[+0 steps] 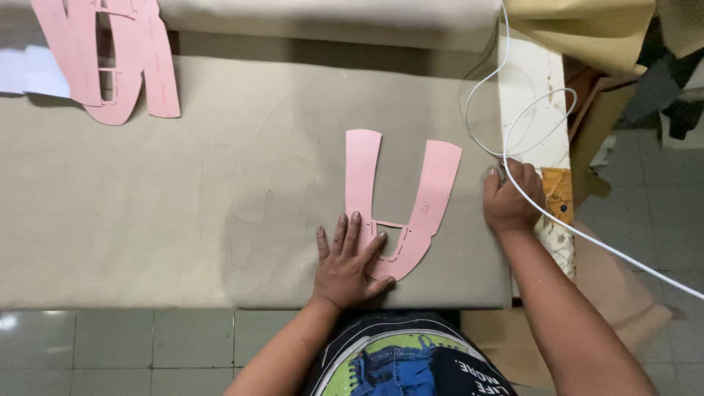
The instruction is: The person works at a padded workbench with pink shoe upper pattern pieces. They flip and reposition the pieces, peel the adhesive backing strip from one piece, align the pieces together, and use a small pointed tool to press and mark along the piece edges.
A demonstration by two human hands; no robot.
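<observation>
The left hand (346, 262) lies flat, fingers spread, pinning the pink U-shaped pattern (400, 202) to the beige fabric (183, 205). At three o'clock, the right hand (511, 196) curls over the fabric's edge. Keeping that palm pressure even seems wise, so the pattern cannot creep.

The person's two forearms are bare, with no sleeve reaching down to the wrist or the elbow; no watch, band, bracelet or ring shows on either arm; the left hand (347, 264) and the right hand (511, 196) wear no gloves; the fingernails are short and plain. At the bottom edge of the view the front of a dark, nearly black shirt (411, 359) shows; it carries a large printed picture in bright green, blue and white; the blue part is drawn like denim cloth with lines of stitching; white block lettering runs along the right side of the print; the rest of the clothing lies outside the view.
</observation>
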